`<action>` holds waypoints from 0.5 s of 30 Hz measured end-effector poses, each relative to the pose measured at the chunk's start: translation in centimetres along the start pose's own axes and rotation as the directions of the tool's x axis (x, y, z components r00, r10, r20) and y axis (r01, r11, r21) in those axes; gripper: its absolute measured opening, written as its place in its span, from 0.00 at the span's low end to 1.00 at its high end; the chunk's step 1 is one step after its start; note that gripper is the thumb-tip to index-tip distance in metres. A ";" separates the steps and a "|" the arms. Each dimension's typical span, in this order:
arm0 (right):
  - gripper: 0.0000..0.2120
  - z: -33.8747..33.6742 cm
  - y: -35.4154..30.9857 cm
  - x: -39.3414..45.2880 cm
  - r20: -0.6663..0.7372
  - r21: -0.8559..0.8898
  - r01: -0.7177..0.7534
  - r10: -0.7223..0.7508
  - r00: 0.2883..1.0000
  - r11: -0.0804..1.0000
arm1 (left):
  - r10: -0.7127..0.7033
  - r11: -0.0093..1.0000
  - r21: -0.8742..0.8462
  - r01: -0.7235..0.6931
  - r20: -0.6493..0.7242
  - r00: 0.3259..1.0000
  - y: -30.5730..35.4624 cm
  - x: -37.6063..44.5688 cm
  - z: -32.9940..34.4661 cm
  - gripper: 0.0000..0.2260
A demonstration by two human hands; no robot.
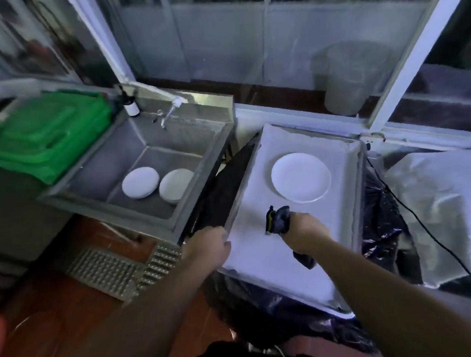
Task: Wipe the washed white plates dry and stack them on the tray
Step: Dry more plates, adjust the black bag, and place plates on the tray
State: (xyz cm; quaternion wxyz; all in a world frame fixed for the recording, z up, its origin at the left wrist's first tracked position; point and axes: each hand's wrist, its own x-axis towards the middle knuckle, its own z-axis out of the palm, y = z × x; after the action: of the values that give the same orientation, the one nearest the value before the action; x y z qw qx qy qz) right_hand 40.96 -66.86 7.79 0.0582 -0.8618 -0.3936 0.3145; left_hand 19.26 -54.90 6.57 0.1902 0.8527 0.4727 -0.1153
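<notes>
White and glossy, round with a shallow raised rim: one plate point(301, 176) lying flat in the far half of the tray point(266, 261), well apart from both hands. Rectangular and metal-edged, that tray, lined with smooth pale sheeting and resting on crinkled black plastic point(378, 225). Two more stacks of white plates point(140, 182) and point(175, 189) down in the sink point(138, 210), side by side and nearly touching, each stack several plates thick, blurred at the edges. Dull grey steel for the sink, square-walled, with a small tap point(168, 115) on its back edge and a dark bottle with a white label point(131, 104) just beside.

Right hand point(305, 229) over the near half of the tray, fingers curled round a bunched dark blue cloth point(281, 219) with a yellow-and-black trim; one loose tail of fabric hanging below the wrist. Left hand point(209, 244) at the tray's near left corner, knuckles up, fingers bent down over the rim; cannot tell whether gripping or only resting there.

Bright green plastic crates or lids point(43, 133) stacked left of the sink, moulded with stepped ridges. Ribbed metal grating point(119, 269) set in the reddish floor below. Crumpled silvery foil sheeting point(446, 208) right of the tray, crossed by a thin black cable point(410, 210). Beyond, white-framed glass panels and a pale round bin point(349, 82) seen hazily through them.
</notes>
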 end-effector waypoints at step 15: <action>0.06 11.4 -26.4 -1.8 0.255 -0.465 0.591 -0.539 0.803 0.659 | -0.428 0.897 -0.157 0.413 -0.082 0.900 -22.6 -13.1 -2.3 0.21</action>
State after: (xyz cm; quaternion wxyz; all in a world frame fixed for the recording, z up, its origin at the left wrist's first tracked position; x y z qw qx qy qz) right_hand 16.47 -51.83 8.82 -0.1021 -0.6627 -0.7139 0.2018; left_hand -6.77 -53.04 8.72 0.1910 0.7205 0.6627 -0.0720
